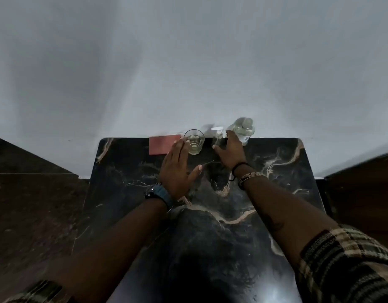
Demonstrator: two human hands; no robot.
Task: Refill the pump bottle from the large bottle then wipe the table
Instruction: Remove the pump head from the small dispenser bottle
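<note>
The pump bottle (217, 136) stands at the far edge of the table (210, 215), small and clear with a white pump head, between the glass (194, 141) on its left and the large bottle (243, 130) on its right. My right hand (231, 152) reaches toward it with the fingers spread and unclenched; the thumb lies just beside the bottle's base and the fingertips come up against the lower part of the large bottle, but I cannot tell whether I am actually touching either one. The large bottle is clear, holds pale liquid and has a cap on top; a white label with dark print shows low on its side, too small and blurred to read.

My left hand (177, 169) hovers flat and released, palm down, its fingertips at the near left side of the glass, which holds a little pale liquid. A pink cloth (160, 145) lies flat to the left of the glass, partly under my fingers.

The table is black marble with pale cream veins and a glossy top. It sits against a plain grey-white wall (188, 62), with dark brown surfaces on either side. I wear a dark watch (158, 193) on the left wrist, bands (246, 173) on the right, and plaid sleeves (352, 265).
</note>
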